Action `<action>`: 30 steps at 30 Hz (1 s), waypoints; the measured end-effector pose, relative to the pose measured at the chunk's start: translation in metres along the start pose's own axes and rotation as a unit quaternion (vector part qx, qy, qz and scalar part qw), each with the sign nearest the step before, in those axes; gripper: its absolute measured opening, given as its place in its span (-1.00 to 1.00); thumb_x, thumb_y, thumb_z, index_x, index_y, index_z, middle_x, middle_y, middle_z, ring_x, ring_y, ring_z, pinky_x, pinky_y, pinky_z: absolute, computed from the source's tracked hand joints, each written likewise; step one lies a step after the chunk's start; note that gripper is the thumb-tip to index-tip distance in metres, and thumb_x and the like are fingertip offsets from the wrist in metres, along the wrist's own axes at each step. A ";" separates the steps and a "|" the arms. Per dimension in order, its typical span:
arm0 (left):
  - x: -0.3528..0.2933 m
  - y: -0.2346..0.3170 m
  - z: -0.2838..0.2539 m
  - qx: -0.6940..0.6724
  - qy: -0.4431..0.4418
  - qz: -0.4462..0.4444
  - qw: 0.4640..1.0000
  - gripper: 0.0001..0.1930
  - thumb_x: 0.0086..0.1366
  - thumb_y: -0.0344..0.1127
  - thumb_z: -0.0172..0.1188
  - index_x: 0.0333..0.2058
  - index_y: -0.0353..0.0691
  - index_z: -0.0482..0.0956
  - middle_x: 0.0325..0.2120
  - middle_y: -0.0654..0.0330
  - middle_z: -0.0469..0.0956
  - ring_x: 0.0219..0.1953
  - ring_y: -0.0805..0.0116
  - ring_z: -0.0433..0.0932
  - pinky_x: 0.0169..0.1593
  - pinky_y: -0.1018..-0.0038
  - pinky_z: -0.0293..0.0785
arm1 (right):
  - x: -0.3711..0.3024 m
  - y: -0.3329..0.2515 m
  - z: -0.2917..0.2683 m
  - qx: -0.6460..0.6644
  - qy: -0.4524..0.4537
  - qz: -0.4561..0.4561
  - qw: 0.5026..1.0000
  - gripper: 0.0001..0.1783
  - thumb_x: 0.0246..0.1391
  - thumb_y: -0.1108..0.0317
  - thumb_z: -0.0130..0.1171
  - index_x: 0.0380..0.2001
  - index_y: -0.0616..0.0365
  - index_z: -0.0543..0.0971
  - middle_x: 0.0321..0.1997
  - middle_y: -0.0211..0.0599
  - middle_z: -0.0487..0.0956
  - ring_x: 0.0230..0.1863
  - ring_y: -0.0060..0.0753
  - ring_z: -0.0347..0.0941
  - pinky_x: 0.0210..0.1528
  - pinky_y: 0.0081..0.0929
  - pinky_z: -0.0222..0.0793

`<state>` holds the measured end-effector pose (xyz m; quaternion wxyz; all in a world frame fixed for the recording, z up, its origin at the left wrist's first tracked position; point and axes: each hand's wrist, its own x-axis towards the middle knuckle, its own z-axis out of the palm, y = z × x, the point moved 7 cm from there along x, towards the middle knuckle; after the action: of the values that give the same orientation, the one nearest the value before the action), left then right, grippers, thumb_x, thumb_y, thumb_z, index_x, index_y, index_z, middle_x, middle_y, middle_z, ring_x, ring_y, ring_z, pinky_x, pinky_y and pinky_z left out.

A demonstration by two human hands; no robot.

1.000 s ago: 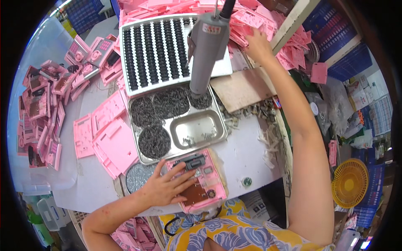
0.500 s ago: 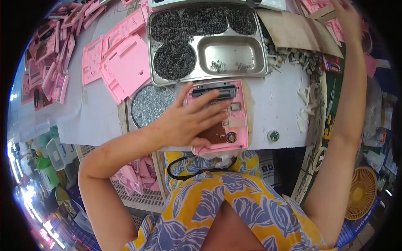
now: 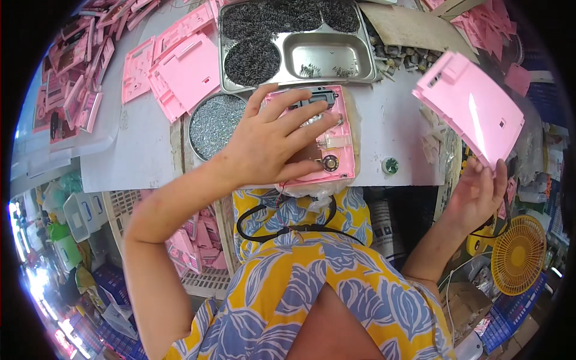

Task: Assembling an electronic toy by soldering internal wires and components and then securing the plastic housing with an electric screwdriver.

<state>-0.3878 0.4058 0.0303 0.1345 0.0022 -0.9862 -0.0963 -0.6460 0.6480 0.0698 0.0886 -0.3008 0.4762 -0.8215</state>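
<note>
My left hand (image 3: 282, 141) lies with fingers spread over an open pink plastic housing (image 3: 341, 174) at the table's near edge. Between and beyond the fingers show a dark grey part at its far end, a brown board and a small round part. Off to the right, my right hand (image 3: 480, 195) grips a flat pink plastic cover (image 3: 474, 108) by its lower corner. The cover is raised and tilted, with a small square hole near one edge.
Behind the housing stands a steel tray (image 3: 327, 57) of small black springs. A round dish of small silvery screws (image 3: 217, 126) sits left of it. Pink panels (image 3: 186, 75) lie at left, more pink pieces (image 3: 486, 33) at far right. A small green-topped round item (image 3: 390, 165) rests nearby.
My right hand has come back from the far right pile toward me and now holds a pink cover. My left hand stays on the housing, its fingers shifted slightly.
</note>
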 end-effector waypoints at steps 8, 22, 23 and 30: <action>0.016 0.011 0.034 0.043 0.014 0.003 0.999 -0.48 0.27 0.07 0.24 0.12 -0.08 0.55 0.19 0.29 0.51 0.26 0.25 0.34 0.37 0.04 0.04 | 0.003 0.011 0.081 0.100 -0.112 -0.010 0.989 -0.59 0.21 0.66 0.07 0.11 0.24 0.59 -0.01 -0.05 0.67 -0.13 -0.18 0.67 -0.06 -0.16 0.67; 0.015 0.012 0.009 -0.784 0.144 -0.284 0.533 -0.65 0.44 -0.14 0.19 0.05 -0.21 0.49 -0.31 0.27 0.55 -0.42 0.54 0.41 -0.35 0.54 0.30 | -0.057 0.030 0.155 -0.111 -0.300 0.028 0.947 -0.81 0.10 0.44 0.34 -0.19 0.22 0.65 0.09 0.03 0.58 0.09 -0.09 0.56 0.07 -0.21 0.51; 0.013 0.003 -0.001 -0.777 0.182 -0.309 0.517 -0.69 0.45 -0.16 0.19 0.02 -0.23 0.49 -0.38 0.31 0.55 -0.51 0.61 0.37 -0.45 0.62 0.24 | -0.056 0.031 0.162 -0.139 -0.339 0.032 0.930 -0.80 0.08 0.40 0.38 -0.23 0.22 0.65 0.12 0.06 0.57 0.15 -0.09 0.53 0.12 -0.22 0.47; -0.018 -0.012 -0.014 -0.687 0.134 -0.324 0.636 -0.56 0.45 -0.39 0.14 0.24 -0.34 0.32 -0.33 0.23 0.64 -0.52 0.63 0.48 -0.47 0.68 0.34 | -0.034 0.077 0.122 -0.090 -0.205 0.297 0.928 -0.24 0.25 0.37 0.23 0.40 0.20 0.09 -0.01 0.05 0.60 -0.20 -0.32 0.62 -0.31 -0.52 0.55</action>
<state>-0.3671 0.3922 0.0362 0.1879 0.2417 -0.5428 -0.7820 -0.5590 0.5333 0.0361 0.3968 -0.3140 0.5869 -0.6320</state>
